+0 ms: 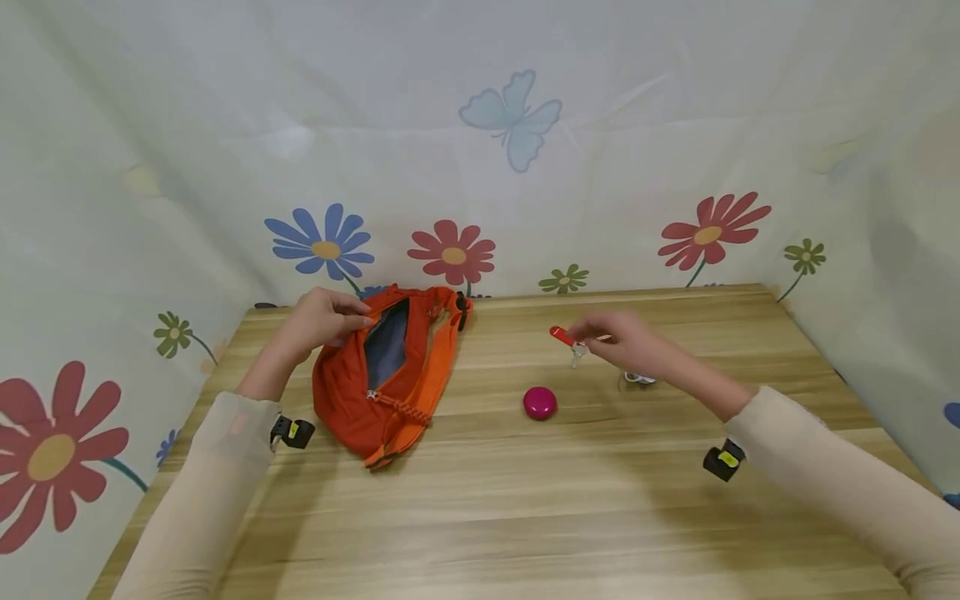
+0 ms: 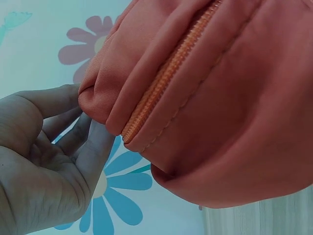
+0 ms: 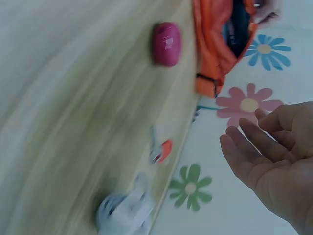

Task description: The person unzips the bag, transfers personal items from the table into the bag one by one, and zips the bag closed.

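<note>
An orange-red waist bag [image 1: 341, 379] lies on the table's left half, its zipped pocket gaping to show a grey lining [image 1: 387, 346]. My left hand [image 1: 322, 321] pinches the pocket's upper edge between thumb and fingers; the left wrist view shows the fabric and zipper [image 2: 166, 73] up close. My right hand [image 1: 622, 337] hovers over a key [image 1: 577, 357] with a red tag [image 1: 560, 335]. In the right wrist view, the fingers [image 3: 261, 139] are loosely bent, holding nothing, and the key lies apart from them on the table.
A shiny magenta round object [image 1: 540, 403] sits mid-table, right of the bag. Under the right forearm lies a white item with a coiled cord [image 3: 124, 213], blurred and partly hidden in the head view. Flower-printed cloth [image 1: 517, 192] hangs behind the wooden table [image 1: 480, 517].
</note>
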Demonstrator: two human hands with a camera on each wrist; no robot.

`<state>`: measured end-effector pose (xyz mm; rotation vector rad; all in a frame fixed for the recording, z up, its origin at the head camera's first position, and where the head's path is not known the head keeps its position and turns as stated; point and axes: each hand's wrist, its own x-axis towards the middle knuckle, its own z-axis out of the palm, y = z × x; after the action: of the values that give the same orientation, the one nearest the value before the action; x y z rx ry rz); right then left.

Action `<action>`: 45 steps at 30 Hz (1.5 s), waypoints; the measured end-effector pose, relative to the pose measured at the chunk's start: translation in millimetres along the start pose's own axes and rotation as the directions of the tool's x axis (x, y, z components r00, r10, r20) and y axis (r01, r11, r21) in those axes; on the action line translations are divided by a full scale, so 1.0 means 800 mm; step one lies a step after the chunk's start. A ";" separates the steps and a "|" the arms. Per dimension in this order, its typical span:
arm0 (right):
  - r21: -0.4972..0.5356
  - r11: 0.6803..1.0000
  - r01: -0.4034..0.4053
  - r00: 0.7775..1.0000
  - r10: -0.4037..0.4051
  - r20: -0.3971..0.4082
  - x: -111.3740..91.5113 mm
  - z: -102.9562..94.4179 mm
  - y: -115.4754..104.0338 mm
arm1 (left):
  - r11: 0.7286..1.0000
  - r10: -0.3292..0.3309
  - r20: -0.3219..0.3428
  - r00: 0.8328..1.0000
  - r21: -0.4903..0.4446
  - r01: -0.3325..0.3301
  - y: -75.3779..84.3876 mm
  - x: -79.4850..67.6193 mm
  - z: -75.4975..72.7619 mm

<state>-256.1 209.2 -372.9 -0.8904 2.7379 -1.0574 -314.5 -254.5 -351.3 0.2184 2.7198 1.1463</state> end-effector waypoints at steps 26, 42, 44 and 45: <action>-0.423 0.888 0.181 0.902 0.022 0.432 -0.055 -0.057 0.072 | 1.000 0.008 0.015 1.000 -0.026 -0.008 -0.008 -0.001 0.005; -0.412 0.884 0.220 0.893 -0.012 0.451 -0.057 -0.062 0.098 | 1.000 0.005 0.051 0.999 -0.017 -0.004 -0.005 0.002 0.003; -0.405 0.885 0.229 0.891 -0.023 0.454 -0.057 -0.062 0.098 | 1.000 0.002 0.052 0.999 -0.015 -0.001 -0.004 0.001 0.002; -0.405 0.884 0.233 0.890 -0.026 0.455 -0.056 -0.061 0.098 | 1.000 0.001 0.053 0.999 -0.014 0.000 -0.004 0.001 0.002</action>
<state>-270.2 309.3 -391.5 -1.2129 2.5758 -0.1649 -315.3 -255.3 -354.3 0.2441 2.6655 1.1432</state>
